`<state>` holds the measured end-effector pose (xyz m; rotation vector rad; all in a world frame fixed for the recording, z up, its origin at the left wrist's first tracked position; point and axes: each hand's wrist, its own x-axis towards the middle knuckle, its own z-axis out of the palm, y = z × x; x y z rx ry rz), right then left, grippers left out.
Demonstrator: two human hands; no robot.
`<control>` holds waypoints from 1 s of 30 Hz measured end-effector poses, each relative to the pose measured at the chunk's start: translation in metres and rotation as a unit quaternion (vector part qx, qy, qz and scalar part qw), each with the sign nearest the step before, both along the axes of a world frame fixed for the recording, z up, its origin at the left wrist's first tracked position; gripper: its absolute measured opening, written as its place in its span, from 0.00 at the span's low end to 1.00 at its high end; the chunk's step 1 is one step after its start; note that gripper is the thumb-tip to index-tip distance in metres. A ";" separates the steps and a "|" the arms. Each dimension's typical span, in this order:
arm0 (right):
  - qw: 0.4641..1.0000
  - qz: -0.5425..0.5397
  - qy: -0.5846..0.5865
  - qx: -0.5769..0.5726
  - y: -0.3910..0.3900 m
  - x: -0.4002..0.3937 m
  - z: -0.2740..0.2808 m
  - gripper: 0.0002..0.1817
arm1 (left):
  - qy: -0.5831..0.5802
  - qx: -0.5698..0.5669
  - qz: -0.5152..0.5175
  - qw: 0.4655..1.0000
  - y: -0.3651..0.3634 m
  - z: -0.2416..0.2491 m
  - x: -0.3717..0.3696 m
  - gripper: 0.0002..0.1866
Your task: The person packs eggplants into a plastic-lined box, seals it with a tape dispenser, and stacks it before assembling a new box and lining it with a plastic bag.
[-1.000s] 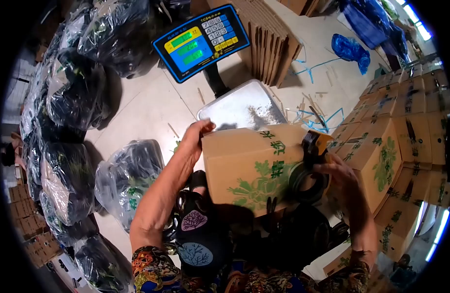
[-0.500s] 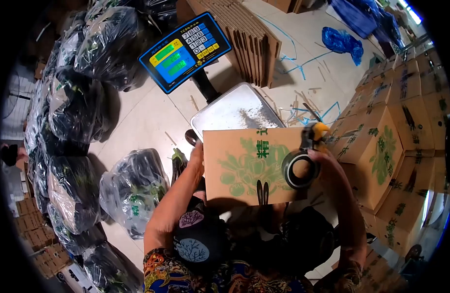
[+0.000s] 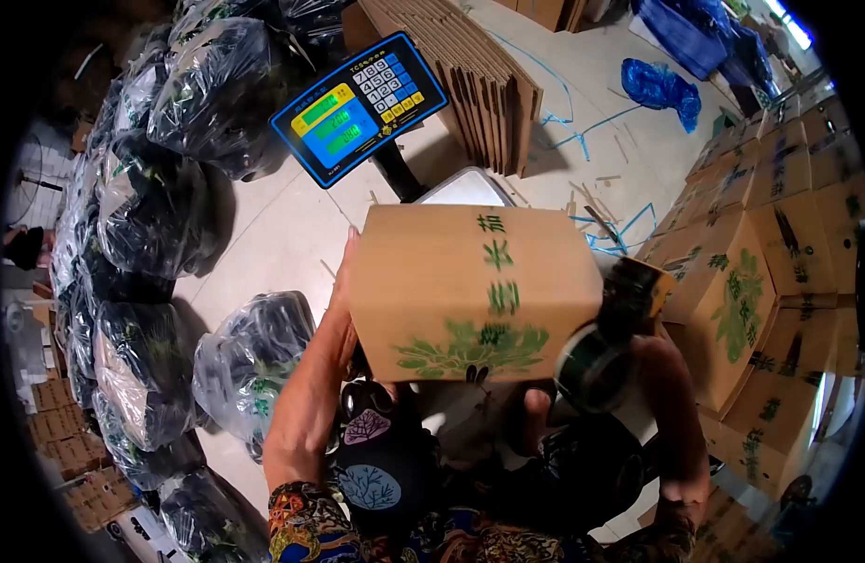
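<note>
A closed cardboard box (image 3: 470, 272) with green lettering and a green vegetable print is in front of me, hiding most of the metal weighing platform (image 3: 465, 188). My left hand (image 3: 343, 291) grips its left side, with part of the fingers hidden by the box. In my right hand (image 3: 653, 352) is a tape dispenser (image 3: 634, 296) with a large roll of tape (image 3: 597, 366), close to the box's lower right corner. Motion blurs the dispenser and this hand. Past the box stands the scale's display (image 3: 359, 110), its green readouts lit.
Plastic bags of dark produce (image 3: 156, 206) line the left, and another bag (image 3: 254, 366) lies nearer me. Flattened cardboard (image 3: 461, 70) stands behind the scale. Printed boxes (image 3: 733, 291) are stacked at right. Blue strapping (image 3: 625, 235) and a blue plastic bag (image 3: 660, 84) are on the floor.
The box has tipped and shifted, so a different printed face shows and more of the platform is covered. My left hand has moved left with it; the tape dispenser has moved slightly down and right.
</note>
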<state>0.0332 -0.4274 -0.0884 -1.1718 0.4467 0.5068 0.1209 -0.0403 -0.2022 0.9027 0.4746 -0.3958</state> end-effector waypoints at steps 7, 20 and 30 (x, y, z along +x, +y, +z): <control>0.999 0.037 -0.027 -0.006 -0.012 -0.018 -0.008 0.37 | -0.047 0.149 -0.065 0.986 -0.021 0.004 0.013 0.39; 0.917 0.214 -0.143 -0.306 0.006 -0.005 0.027 0.31 | -0.188 0.411 0.034 0.891 -0.008 0.007 0.019 0.29; 0.780 0.255 -0.328 -0.467 0.080 0.013 0.055 0.36 | -0.205 0.136 -0.286 0.926 -0.077 0.134 -0.043 0.26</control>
